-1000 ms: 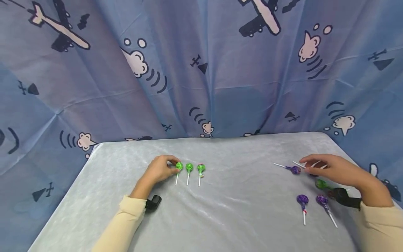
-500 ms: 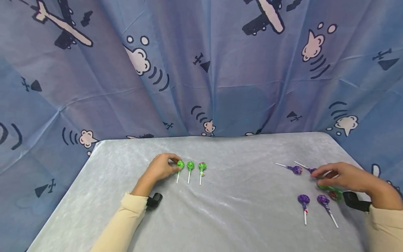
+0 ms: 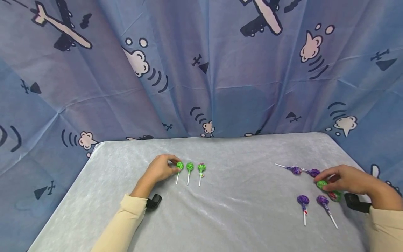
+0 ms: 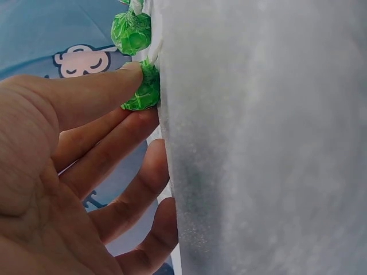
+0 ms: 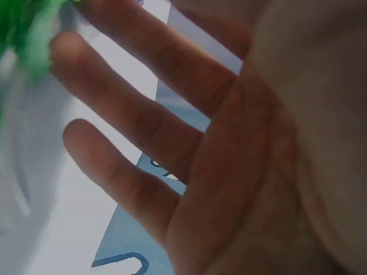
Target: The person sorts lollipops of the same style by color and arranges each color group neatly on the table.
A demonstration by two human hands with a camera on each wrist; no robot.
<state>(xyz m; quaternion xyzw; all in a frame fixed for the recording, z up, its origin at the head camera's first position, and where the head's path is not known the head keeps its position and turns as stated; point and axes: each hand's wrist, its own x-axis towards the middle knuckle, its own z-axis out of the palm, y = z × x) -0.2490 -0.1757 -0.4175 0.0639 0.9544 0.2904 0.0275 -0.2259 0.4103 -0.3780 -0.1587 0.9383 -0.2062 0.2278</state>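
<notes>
In the head view my left hand pinches the leftmost green lollipop by its head, thumb and fingertip on either side. Two more green lollipops, a middle one and a right one, lie beside it in a row, sticks toward me. The left wrist view shows the thumb over the held lollipop's green wrapper. Far to the right, my right hand has thumb and index finger around another green lollipop. A green-and-red lollipop lies under that hand, its stick hidden.
Two purple lollipops, one and another, lie just left of my right hand. Nearer me are two more, one and another. All rest on a grey cloth-covered table, with a patterned blue curtain behind.
My right hand has left the far purple lollipop, which now lies turned, and moved right and nearer to the green lollipop, closing thumb and index finger around it. My left hand stays put.
</notes>
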